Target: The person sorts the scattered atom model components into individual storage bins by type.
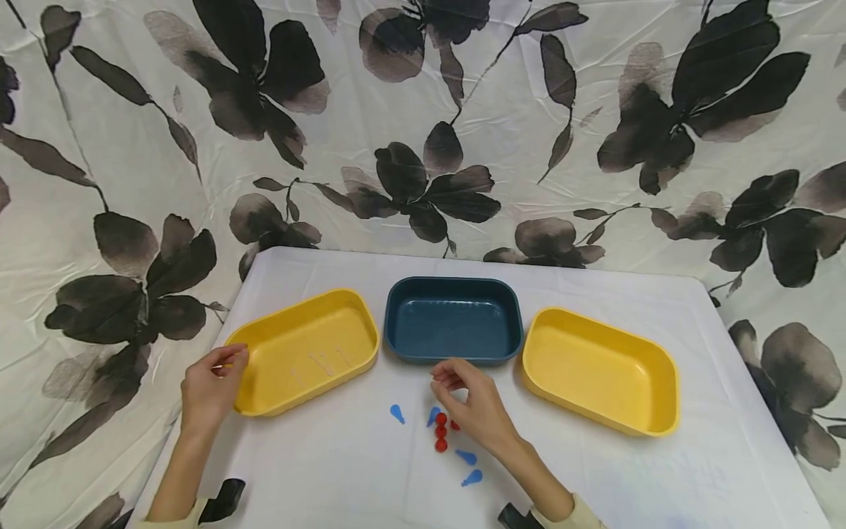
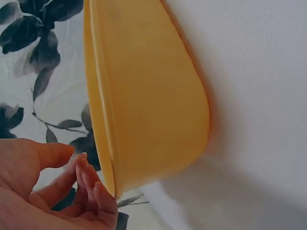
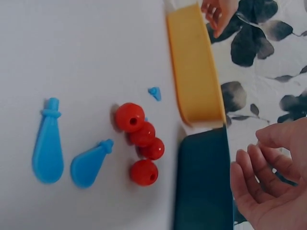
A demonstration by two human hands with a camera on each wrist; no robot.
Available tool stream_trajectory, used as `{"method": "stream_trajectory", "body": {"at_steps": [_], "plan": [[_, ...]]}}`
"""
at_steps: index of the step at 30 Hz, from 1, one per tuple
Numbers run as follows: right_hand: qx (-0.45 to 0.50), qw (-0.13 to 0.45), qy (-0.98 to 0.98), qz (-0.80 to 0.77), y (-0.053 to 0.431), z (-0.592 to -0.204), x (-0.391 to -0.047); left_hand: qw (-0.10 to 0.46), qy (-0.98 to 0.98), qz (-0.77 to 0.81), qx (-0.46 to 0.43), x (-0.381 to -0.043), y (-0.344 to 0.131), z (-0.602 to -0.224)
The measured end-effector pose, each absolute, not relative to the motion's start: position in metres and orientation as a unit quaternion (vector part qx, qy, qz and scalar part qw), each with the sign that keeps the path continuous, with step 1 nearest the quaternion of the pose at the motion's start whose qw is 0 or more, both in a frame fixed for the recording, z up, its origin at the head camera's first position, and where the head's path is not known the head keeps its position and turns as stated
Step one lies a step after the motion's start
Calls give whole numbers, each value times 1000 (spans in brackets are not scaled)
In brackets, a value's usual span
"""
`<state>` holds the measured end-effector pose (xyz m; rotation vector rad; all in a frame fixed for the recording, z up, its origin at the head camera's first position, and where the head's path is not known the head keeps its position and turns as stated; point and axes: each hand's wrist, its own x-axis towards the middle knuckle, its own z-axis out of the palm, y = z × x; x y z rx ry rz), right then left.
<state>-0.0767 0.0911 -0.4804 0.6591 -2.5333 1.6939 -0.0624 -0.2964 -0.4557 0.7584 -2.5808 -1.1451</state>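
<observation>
My left hand is at the left end of a yellow tray; its fingers are loosely bent beside the rim, with nothing visible in them. Several small, thin, see-through pieces lie in that tray. Just in front of the dark blue tray, my right hand hovers over the table with bent fingers; I see nothing held between thumb and fingertips. Below and beside it are several round red beads with holes, close together. Several blue drop-shaped pieces with narrow necks lie around them.
A second yellow tray stands angled at the right, close to the dark blue one. All three trays are on a white-covered table. Behind the table hangs a flower-patterned cloth.
</observation>
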Motion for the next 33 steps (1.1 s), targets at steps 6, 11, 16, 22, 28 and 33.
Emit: {"method": "stream_trajectory", "body": {"at_steps": [6,11,16,22,28,33], "plan": [[204,10,-820,535,98,-483,-72,109,-878,-397,245,-60,-281,-450],[198,8,-827,526,103,-487,-69,107,-882,-400,223,-61,-268,-448],[187,-3,-831,524,110,-489,-66,92,-879,-417,215,-61,-255,-446],[178,-3,-838,517,119,-494,-62,64,-852,-477,205,-62,-238,-448],[169,-2,-840,515,126,-498,-58,43,-821,-535,197,-63,-222,-451],[161,-8,-843,513,130,-502,-54,33,-798,-572,188,-64,-208,-453]]}}
